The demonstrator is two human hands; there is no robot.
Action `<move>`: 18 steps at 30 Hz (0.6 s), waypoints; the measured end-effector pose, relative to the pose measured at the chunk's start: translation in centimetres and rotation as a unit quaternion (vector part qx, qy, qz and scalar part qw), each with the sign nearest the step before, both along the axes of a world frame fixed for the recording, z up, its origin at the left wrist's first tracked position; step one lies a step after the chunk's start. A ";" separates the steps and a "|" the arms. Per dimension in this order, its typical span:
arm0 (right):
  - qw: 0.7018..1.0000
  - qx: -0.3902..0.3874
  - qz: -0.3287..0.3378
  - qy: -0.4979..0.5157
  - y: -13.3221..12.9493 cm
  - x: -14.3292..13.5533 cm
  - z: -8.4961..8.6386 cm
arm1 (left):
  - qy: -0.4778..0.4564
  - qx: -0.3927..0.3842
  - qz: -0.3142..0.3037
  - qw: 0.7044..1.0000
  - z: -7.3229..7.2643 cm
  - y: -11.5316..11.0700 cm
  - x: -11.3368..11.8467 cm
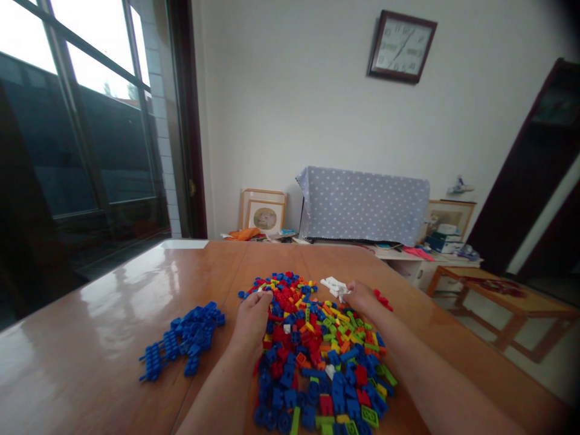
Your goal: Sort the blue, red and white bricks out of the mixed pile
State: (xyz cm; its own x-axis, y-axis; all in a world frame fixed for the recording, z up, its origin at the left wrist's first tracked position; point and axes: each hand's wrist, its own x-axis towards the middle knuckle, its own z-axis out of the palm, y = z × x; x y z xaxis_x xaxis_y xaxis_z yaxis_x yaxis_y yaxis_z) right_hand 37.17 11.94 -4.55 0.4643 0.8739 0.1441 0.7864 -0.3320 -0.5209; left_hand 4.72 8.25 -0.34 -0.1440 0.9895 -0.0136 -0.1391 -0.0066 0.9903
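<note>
A large mixed pile of toy building bricks (317, 350) in blue, red, green, yellow and orange spreads over the table in front of me. My left hand (252, 315) is at the pile's left edge, its fingers pinched together. What they hold, if anything, is too small to make out. At the pile's far right, my right hand (361, 297) has its fingertips closed on a white brick at the near end of a small group of white bricks (334, 286). A few red bricks (383, 300) lie just beyond my right wrist, partly hidden by it.
A separate heap of blue bricks (183, 338) lies left of my left forearm on the glossy wooden table (113, 314). Behind the table stands a cabinet with a cloth-covered object (362, 205). A low wooden stool (507, 290) is at the right, a window (90, 109) at the left.
</note>
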 end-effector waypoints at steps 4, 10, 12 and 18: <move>1.000 0.011 0.009 -0.003 0.2 -0.7 0.8 | 0.006 0.000 0.001 1.000 -0.2 0.1 0.0; 1.000 0.017 0.015 -0.011 0.3 -1.0 1.1 | 0.016 0.006 -0.004 1.000 0.0 -0.1 -0.1; 0.999 0.022 0.016 -0.017 0.2 -1.0 1.2 | 0.018 0.013 -0.005 1.000 -0.1 -0.1 -0.2; 0.995 0.028 0.092 -0.015 -1.2 -2.2 2.0 | 0.023 0.009 -0.009 1.000 0.2 -0.3 -0.1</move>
State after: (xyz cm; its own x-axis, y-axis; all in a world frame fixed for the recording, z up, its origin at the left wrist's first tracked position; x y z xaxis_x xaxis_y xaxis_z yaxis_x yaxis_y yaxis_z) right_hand 34.96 10.76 -2.55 0.2918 0.9338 0.2069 0.8468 -0.1516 -0.5098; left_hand 4.60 7.97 -0.18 -0.1256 0.9920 0.0112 -0.0930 -0.0230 0.9954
